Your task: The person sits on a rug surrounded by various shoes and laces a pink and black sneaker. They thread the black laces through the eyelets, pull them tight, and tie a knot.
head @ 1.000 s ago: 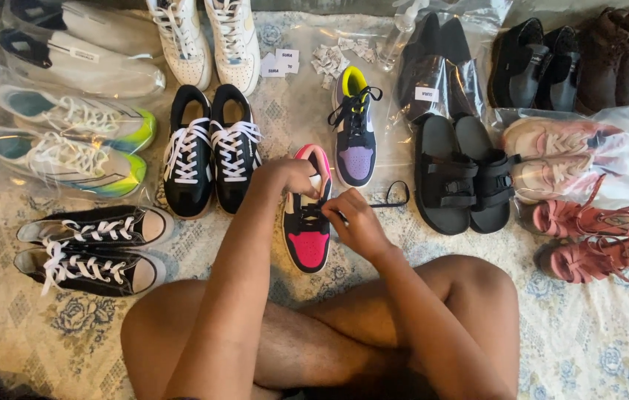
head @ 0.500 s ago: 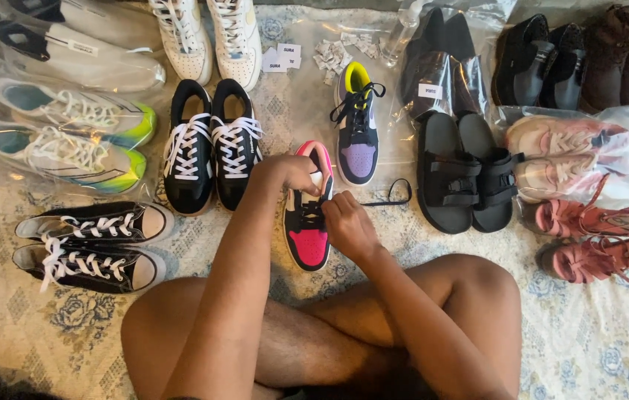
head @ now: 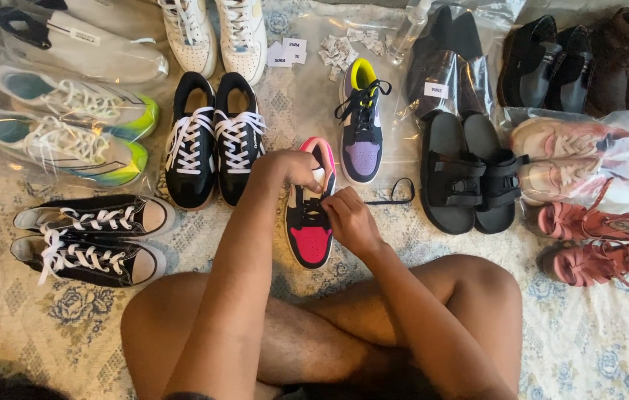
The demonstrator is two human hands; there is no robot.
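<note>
A pink, black and white sneaker lies on the patterned cloth in front of my crossed legs, toe toward me. My left hand grips the sneaker's heel end and tongue. My right hand pinches the black lace at the sneaker's eyelets. A loose end of the black lace trails to the right on the cloth. The matching purple, yellow and black sneaker stands just beyond, laced.
Shoes ring the spot: black sneakers with white laces, black canvas sneakers, bagged green-white runners, white sneakers, black sandals, pink strappy sandals, bagged pink shoes, dark shoes, small paper tags.
My right hand has shifted slightly along the laces of the pink sneaker. My left hand keeps its hold. The shoes around have not moved.
</note>
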